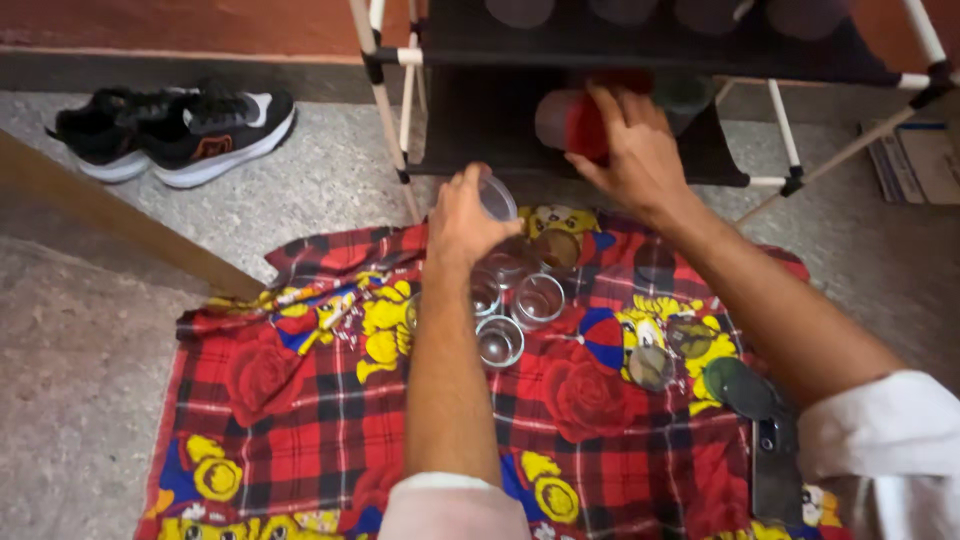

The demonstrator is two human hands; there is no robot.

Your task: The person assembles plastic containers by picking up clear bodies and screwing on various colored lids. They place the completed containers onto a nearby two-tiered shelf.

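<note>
Left hand (pixel 462 215) wrapped around a clear glass (pixel 497 197), lifted above the cloth, near the front edge of the rack's lower shelf (pixel 720 160). Glass tilted, mouth facing right. Fingers closed on it, thumb side toward camera.

Right hand (pixel 632 150) farther and to the right, reaching into the lower shelf, fingers spread over a red cup (pixel 583 127) lying on its side. Touching it for sure; full grasp or just resting, cannot tell. Grey cup (pixel 683 95) just right of the red one, partly hidden behind the hand.

Below the left hand: cluster of clear glasses (pixel 520 305) standing upright on the red plaid cloth (pixel 300 400), touching or nearly touching each other. Held glass directly above the far end of that cluster.

Right of the cluster, under the right forearm: several dark tinted glasses (pixel 690 345) on the cloth, spread apart. Dark phone (pixel 776 470) on the near right corner of the cloth.

Black sneakers (pixel 180 130) far left on the stone floor (pixel 90 400), well apart from both hands. Upper shelf holding more cups, cut off by frame edge.
</note>
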